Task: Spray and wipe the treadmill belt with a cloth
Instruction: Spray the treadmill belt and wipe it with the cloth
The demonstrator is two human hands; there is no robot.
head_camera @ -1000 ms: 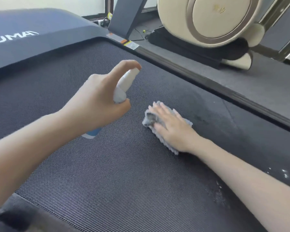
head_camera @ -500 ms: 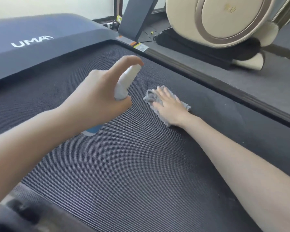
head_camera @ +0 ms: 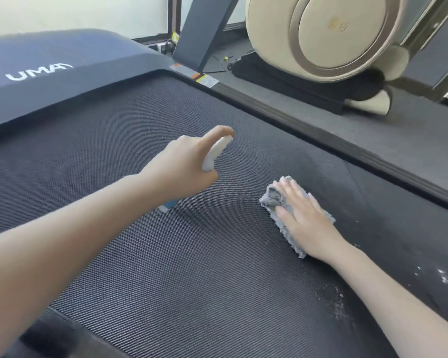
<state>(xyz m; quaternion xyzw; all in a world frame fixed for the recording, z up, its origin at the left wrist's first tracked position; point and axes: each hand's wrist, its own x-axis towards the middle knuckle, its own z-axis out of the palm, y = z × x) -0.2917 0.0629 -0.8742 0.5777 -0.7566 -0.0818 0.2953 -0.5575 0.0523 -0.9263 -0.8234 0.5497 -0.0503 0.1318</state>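
Observation:
The dark ribbed treadmill belt (head_camera: pixel 181 267) fills most of the view. My left hand (head_camera: pixel 184 164) grips a white spray bottle (head_camera: pixel 214 153) above the belt's middle, index finger on its top; the bottle's blue base shows below my wrist. My right hand (head_camera: pixel 305 218) lies flat with straight fingers on a crumpled grey cloth (head_camera: pixel 276 200), pressing it onto the belt's right side. White specks and a dusty patch (head_camera: pixel 331 298) lie on the belt near my right forearm.
The treadmill's motor hood (head_camera: pixel 62 63) with white lettering sits at the far end. A dark side rail (head_camera: pixel 334 135) borders the belt on the right. Beyond it stand a treadmill upright (head_camera: pixel 204 29) and a beige machine (head_camera: pixel 334 34) on grey floor.
My right hand has slid the cloth back toward me and to the right, after pushing it forward. My left hand with the bottle has stayed over the belt's middle.

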